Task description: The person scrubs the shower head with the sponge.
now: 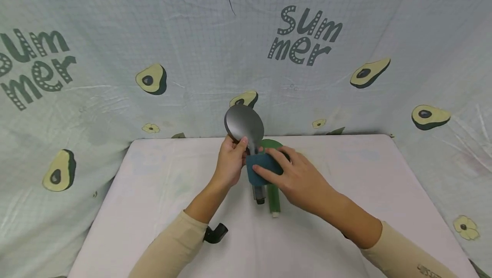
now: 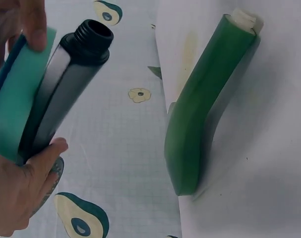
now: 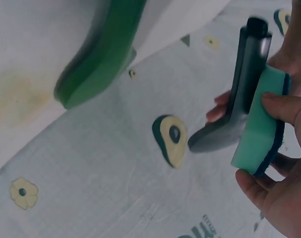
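Observation:
My left hand (image 1: 229, 162) grips a grey handheld shower head (image 1: 244, 122) near its neck, holding it above the table. Its round head tilts up and away, and the black threaded end (image 2: 93, 39) of the handle shows in the left wrist view. With thumb and fingers, my right hand (image 1: 303, 179) holds a sponge (image 1: 265, 168), dark blue on one face and teal (image 3: 257, 119) on the other. The teal face lies along the handle of the shower head. Part of the handle is hidden behind the sponge.
A green handheld shower head (image 2: 197, 114) with a pale threaded end lies on the white-covered table (image 1: 326, 235), beneath the hands. Close to the left forearm sits a black elbow-shaped piece (image 1: 216, 233), partly hidden by the sleeve. A patterned cloth (image 1: 200, 56) hangs behind the table.

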